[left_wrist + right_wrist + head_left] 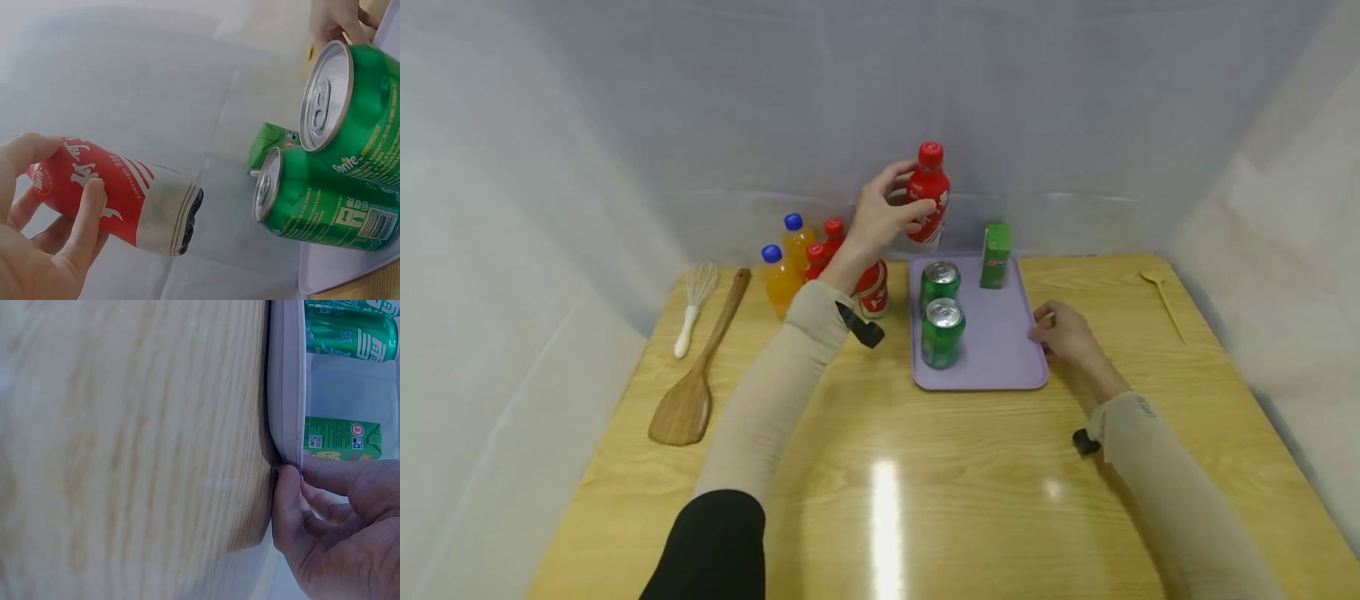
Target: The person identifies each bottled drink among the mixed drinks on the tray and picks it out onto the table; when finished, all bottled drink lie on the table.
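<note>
My left hand (878, 215) grips a red-labelled Coca-Cola bottle (929, 185) with a red cap, held up beyond the back left part of the lilac tray (996, 346). In the left wrist view the thumb and fingers wrap the bottle's upper half, and its dark base (191, 222) is in the air. At the tray's right side my right hand (1066, 332) pinches the rim, as the right wrist view shows. Two green Sprite cans (942, 337) stand on the tray's left side, one behind the other. A small green drink carton (996, 254) stands upright at its back right.
Left of the tray, several red-capped bottles (872, 290) and two orange drink bottles (781, 283) stand together, partly behind my left forearm. Farther left lie a whisk (691, 312) and a wooden spatula (688, 400). A yellow spoon (1165, 302) lies at the right; cloth hangs behind the table.
</note>
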